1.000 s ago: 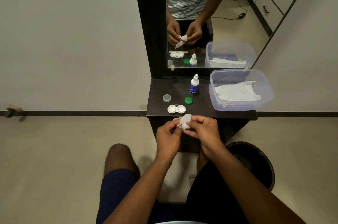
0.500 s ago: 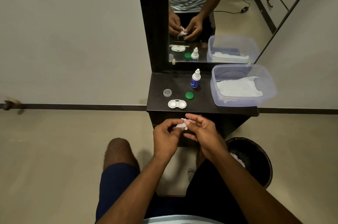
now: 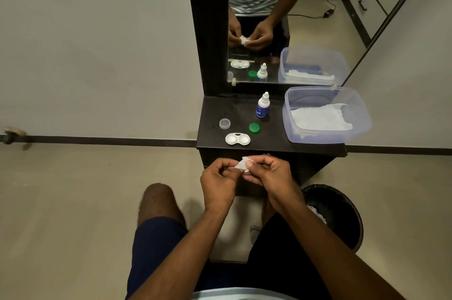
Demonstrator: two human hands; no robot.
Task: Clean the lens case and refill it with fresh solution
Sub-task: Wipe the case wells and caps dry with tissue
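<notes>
A white two-well lens case [image 3: 237,139] lies open near the front edge of the dark shelf [image 3: 274,138]. Beside it sit a green cap [image 3: 254,128] and a clear cap [image 3: 224,123]. A small solution bottle [image 3: 263,105] with a blue label stands upright behind them. Just below the shelf edge, my left hand [image 3: 218,183] and my right hand [image 3: 269,172] meet and pinch a small crumpled white tissue [image 3: 242,164] between the fingertips.
A clear plastic tub [image 3: 362,113] holding white tissues sits on the shelf's right side. A mirror [image 3: 281,18] rises behind the shelf. A black bin [image 3: 342,211] with some white waste stands on the floor at my right. My left knee [image 3: 159,201] is below.
Both hands have drawn slightly down and away from the shelf edge, and the tissue is now bunched smaller between the fingertips. Things on the shelf have not moved.
</notes>
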